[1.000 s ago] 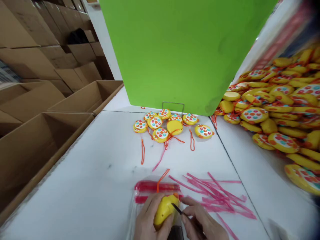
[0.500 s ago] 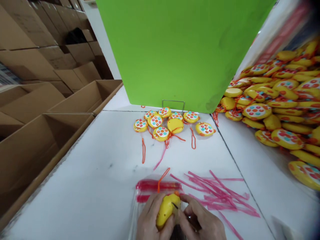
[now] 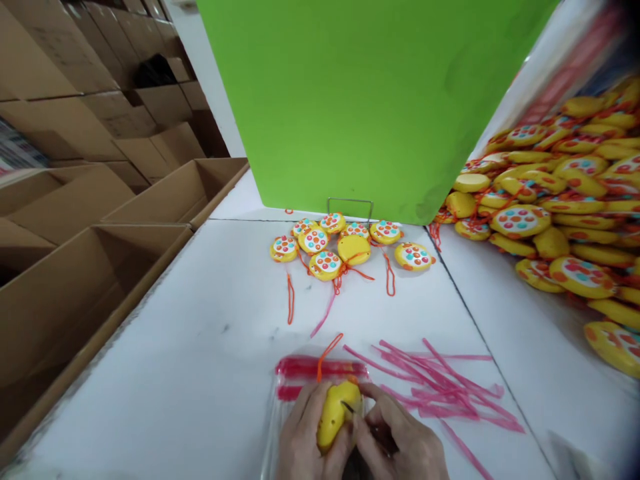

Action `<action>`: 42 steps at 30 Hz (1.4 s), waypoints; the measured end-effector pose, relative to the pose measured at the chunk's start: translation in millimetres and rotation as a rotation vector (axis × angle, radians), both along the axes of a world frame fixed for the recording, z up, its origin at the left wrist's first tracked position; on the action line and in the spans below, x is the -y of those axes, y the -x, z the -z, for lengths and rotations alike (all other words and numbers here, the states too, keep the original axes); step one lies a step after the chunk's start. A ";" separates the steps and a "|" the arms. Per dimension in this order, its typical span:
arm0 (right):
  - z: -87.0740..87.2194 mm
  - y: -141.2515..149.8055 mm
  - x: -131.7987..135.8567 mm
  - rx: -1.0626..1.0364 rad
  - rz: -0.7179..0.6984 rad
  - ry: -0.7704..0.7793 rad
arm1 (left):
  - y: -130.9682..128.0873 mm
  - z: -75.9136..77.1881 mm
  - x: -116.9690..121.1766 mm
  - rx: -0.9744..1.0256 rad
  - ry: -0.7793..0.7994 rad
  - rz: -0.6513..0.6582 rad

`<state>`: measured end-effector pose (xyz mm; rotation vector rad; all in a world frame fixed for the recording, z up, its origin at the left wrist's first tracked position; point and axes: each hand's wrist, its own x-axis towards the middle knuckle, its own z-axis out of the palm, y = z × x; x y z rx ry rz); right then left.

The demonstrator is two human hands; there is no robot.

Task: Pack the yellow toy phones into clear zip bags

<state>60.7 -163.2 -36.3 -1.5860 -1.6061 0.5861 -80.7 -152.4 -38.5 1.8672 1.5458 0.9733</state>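
The person's left hand (image 3: 305, 430) is clamping a yellow toy (image 3: 330, 420) over a clear tray (image 3: 273, 427), near the front edge of the view, while the right hand (image 3: 407, 437) is pinching a dark, slim tool (image 3: 348, 407), its tip resting at the toy's surface. The step in hand is apparently working that tip at the toy; the next move seems to be calling for a firm left hold and a controlled right pinch, since the rounded shell could be turning under pressure. Whether the tip is entering the toy, the view is not showing clearly. An orange cord loop (image 3: 330, 353) is lying just beyond the left hand, across red pieces (image 3: 300, 366) in the tray. Pink strips (image 3: 445, 393) are lying to the right on the white table (image 3: 200, 380). Farther back, 9 similar toys (image 3: 325, 265) are clustering before a green board (image 3: 375, 107); a large toy heap (image 3: 575, 220) is filling the right side, and cardboard boxes (image 3: 85, 307) are standing along the left.
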 end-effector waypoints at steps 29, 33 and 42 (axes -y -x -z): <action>-3.7 -2.0 1.4 -0.067 -0.012 0.033 | -10.5 8.0 4.8 0.118 -0.020 -0.064; -2.9 -1.7 1.1 -0.079 -0.005 0.038 | -10.7 6.4 4.6 0.124 0.009 -0.051; -2.1 -2.3 2.2 -0.107 0.008 0.038 | -8.9 8.5 7.7 0.129 0.085 -0.035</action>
